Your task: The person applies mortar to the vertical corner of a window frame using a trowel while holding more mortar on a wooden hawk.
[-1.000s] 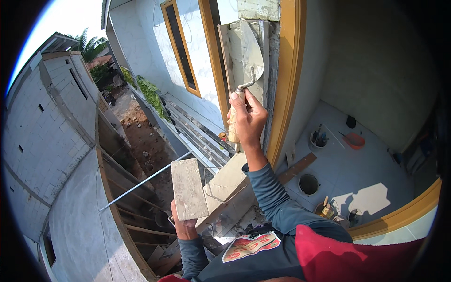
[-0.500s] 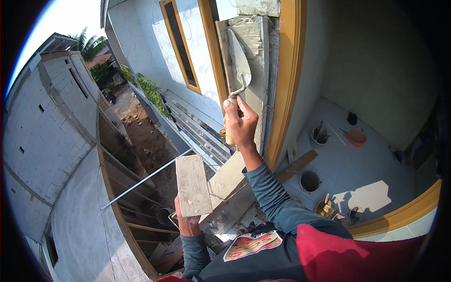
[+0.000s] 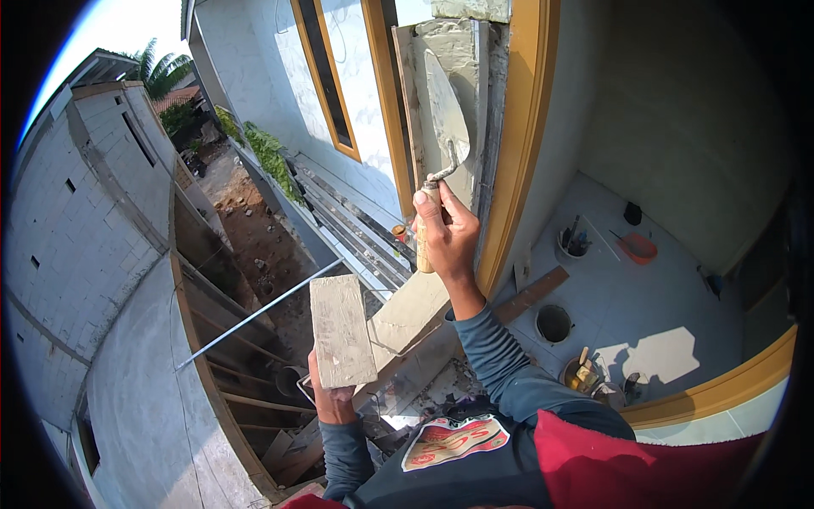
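My right hand [image 3: 449,229] is closed around the wooden handle of a pointed trowel [image 3: 446,110]. The trowel's blade lies along a strip of wet grey plaster [image 3: 455,42] on a narrow wall face, between a wooden batten [image 3: 409,93] on the left and a straight edge [image 3: 482,110] on the right. Lower left, my left hand [image 3: 336,402] holds up a rectangular mortar-smeared board [image 3: 342,327]. Most of the left fingers are hidden behind this board, and whether it has a handle cannot be seen.
A mortar-coated ledge [image 3: 411,314] runs behind the board. The orange-brown door frame [image 3: 517,144] stands right of the plaster. Inside, the tiled floor holds a dark bucket [image 3: 554,324], a red basin [image 3: 638,248] and a plank [image 3: 532,295]. A pale pole [image 3: 259,312] slants across the left.
The trowel and my right hand have shifted slightly to the right and down along the plaster. The board in my left hand has moved a little left. The whole view has shifted slightly too.
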A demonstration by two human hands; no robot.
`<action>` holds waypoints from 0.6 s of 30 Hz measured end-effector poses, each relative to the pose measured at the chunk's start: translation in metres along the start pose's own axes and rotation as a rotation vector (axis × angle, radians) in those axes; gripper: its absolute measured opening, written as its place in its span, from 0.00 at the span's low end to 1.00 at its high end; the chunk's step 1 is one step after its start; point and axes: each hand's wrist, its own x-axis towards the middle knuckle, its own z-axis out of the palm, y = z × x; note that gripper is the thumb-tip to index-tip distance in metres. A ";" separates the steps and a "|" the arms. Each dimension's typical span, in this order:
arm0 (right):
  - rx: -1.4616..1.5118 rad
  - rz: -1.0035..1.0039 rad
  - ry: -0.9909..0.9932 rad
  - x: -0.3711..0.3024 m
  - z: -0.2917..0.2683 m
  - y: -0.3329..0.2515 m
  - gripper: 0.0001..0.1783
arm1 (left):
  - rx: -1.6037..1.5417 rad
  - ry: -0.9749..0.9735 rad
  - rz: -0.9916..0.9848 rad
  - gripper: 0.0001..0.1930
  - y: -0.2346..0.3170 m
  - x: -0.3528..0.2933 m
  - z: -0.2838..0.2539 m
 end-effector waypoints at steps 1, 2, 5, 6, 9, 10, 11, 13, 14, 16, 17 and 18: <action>-0.010 0.013 -0.011 0.005 0.001 0.005 0.17 | 0.050 -0.026 0.033 0.17 0.001 0.002 0.004; -0.006 0.037 -0.007 0.009 0.001 0.010 0.17 | 0.325 -0.067 0.176 0.20 0.002 -0.002 0.009; -0.004 0.058 -0.030 0.017 0.000 0.011 0.16 | 0.656 -0.034 0.414 0.28 0.002 -0.005 0.014; -0.003 0.050 -0.009 0.014 0.001 0.000 0.18 | 0.331 -0.059 0.201 0.27 0.011 -0.004 0.018; -0.008 -0.002 0.108 0.003 0.001 -0.013 0.20 | -0.201 -0.115 -0.088 0.27 0.014 0.001 0.015; -0.003 -0.034 0.103 0.004 0.000 -0.016 0.23 | -0.250 -0.093 -0.123 0.27 0.017 0.000 0.017; -0.004 -0.037 0.100 0.008 0.001 -0.019 0.23 | -0.148 -0.081 -0.096 0.27 0.015 -0.001 0.016; 0.005 -0.037 -0.025 0.021 0.001 -0.025 0.23 | 0.060 -0.055 -0.053 0.28 0.010 -0.001 0.016; 0.012 -0.043 -0.042 0.027 0.008 -0.028 0.23 | 0.265 -0.077 0.118 0.28 0.003 -0.001 0.010; 0.028 0.007 -0.066 0.043 0.018 -0.029 0.19 | 0.463 -0.107 0.294 0.28 0.001 0.001 0.013; 0.033 0.034 -0.071 0.049 0.019 -0.029 0.18 | 0.315 -0.132 0.146 0.28 0.005 0.003 0.017; 0.038 0.026 -0.072 0.050 0.019 -0.029 0.18 | 0.243 -0.146 0.081 0.28 0.009 0.004 0.021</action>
